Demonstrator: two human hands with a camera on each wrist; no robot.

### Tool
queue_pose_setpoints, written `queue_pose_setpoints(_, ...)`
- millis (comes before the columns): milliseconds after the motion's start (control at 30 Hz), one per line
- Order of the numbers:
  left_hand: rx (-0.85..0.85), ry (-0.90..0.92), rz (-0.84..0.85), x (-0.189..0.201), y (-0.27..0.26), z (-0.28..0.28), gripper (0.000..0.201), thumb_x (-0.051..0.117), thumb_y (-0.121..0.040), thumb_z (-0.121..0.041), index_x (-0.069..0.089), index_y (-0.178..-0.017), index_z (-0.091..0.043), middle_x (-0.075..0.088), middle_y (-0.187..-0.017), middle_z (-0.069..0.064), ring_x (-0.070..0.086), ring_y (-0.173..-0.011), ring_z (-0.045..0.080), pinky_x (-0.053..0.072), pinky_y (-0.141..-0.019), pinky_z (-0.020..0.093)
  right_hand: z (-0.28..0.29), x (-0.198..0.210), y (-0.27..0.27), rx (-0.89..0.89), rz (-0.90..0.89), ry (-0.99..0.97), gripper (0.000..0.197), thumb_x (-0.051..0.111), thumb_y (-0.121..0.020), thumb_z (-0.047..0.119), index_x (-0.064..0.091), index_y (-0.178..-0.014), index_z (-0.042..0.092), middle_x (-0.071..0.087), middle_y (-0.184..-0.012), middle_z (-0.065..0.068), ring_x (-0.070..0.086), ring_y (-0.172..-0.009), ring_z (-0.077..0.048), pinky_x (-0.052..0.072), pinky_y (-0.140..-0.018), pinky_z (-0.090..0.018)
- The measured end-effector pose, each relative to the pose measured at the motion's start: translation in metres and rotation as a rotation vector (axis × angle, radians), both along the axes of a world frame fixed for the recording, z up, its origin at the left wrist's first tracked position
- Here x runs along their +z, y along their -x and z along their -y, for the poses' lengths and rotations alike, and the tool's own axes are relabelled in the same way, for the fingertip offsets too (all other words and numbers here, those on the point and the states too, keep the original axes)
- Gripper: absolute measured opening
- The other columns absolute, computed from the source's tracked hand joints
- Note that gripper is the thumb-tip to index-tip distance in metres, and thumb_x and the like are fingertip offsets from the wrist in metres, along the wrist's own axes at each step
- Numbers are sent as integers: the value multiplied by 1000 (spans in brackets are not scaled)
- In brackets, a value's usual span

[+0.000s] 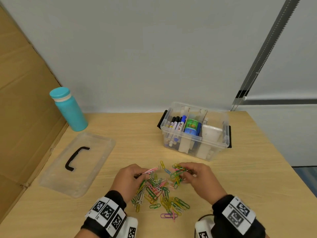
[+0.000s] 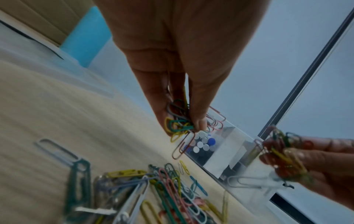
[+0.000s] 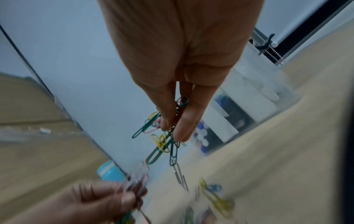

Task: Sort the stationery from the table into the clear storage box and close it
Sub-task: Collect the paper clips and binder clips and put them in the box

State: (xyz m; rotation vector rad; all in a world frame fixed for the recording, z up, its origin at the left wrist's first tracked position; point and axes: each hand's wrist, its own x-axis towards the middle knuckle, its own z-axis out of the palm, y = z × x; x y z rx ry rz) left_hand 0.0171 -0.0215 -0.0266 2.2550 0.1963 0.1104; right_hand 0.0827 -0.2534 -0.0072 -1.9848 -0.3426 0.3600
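Note:
A heap of coloured paper clips (image 1: 159, 193) lies on the wooden table near its front edge. My left hand (image 1: 130, 177) pinches a bunch of paper clips (image 2: 180, 122) just above the heap's left side. Over the heap's right side, my right hand (image 1: 197, 176) pinches another bunch of clips (image 3: 164, 136). The clear storage box (image 1: 195, 131) stands open behind the heap, holding markers (image 1: 176, 124), a green and blue item and white things in its compartments. Its clear lid (image 1: 77, 162) with a black handle lies flat on the left.
A turquoise bottle (image 1: 68, 109) stands at the back left, beside a brown cardboard sheet (image 1: 22, 103) leaning along the left edge. A grey wall rises behind the table. Bare wood (image 1: 248, 169) shows to the right of the box.

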Motion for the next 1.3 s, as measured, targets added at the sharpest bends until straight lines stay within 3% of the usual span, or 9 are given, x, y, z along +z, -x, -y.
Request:
queue_pose_setpoints(133,12,32,7,0,-1,-1,15,71,-82,-20,75,-95,-26,65,-78,-12,57,-82,-1,43,-67,6,16,42,-18,-25,-24,-165,35,59,-87,-3,70,-94,30,75,-94,2,71,-85,-14,58,-74,-25)
queue_pose_setpoints(300,17,35,-6,0,0,0,16,70,-83,-19,75,-95,-28,66,-80,-12,57,-87,-1,44,-68,8,46,82,-55,-183,-39,-349,30,58,-85,-9,68,-106,11,73,-87,-3,71,-71,-10,56,-63,-16)
queue_pose_setpoints(500,-1,20,-24,-2,3,-2,18,69,-84,-19,75,-96,-31,68,-82,-10,58,-86,1,46,-70,12,70,96,-91,-268,20,-364,27,57,-86,-7,68,-102,12,72,-87,-8,70,-70,-9,57,-67,-16)
queue_pose_setpoints(633,1,20,-36,-3,5,-2,19,69,-84,-19,75,-96,-32,68,-81,-9,59,-79,5,48,-72,16,71,80,-112,-322,50,-125,25,58,-88,-3,68,-106,11,70,-97,-12,69,-77,-13,58,-68,-17)
queue_pose_setpoints(800,-5,18,-44,-2,7,-3,19,69,-84,-18,75,-97,-32,68,-83,-8,60,-78,6,49,-75,19,52,69,-121,-117,284,667,27,56,-90,5,68,-113,13,67,-113,-8,61,-98,-19,46,-89,-27)
queue_pose_setpoints(900,-8,26,-43,-2,8,-4,20,69,-84,-17,74,-96,-33,68,-82,-8,58,-82,2,48,-72,16,40,73,-125,-21,195,781,36,54,-89,0,63,-120,16,61,-125,-7,57,-114,-21,43,-100,-30)
queue_pose_setpoints(1000,3,40,-44,-2,9,-6,21,70,-83,-17,74,-94,-34,69,-82,-8,59,-81,5,50,-74,20,39,79,-124,6,186,729,41,52,-90,-1,58,-125,20,60,-127,-3,55,-115,-17,42,-98,-28)
queue_pose_setpoints(1100,19,58,-55,-3,11,-9,21,70,-83,-17,74,-92,-35,69,-82,-6,62,-77,8,52,-77,28,47,81,-117,-69,312,536,30,49,-94,5,64,-116,19,65,-116,0,57,-96,-12,43,-85,-24)
queue_pose_setpoints(1300,6,57,-67,-3,14,-12,29,69,-84,-16,69,-84,-45,69,-82,-5,58,-82,5,50,-74,22,60,65,-105,-133,456,327,25,49,-93,6,68,-103,18,65,-102,4,57,-93,-8,39,-79,-13)
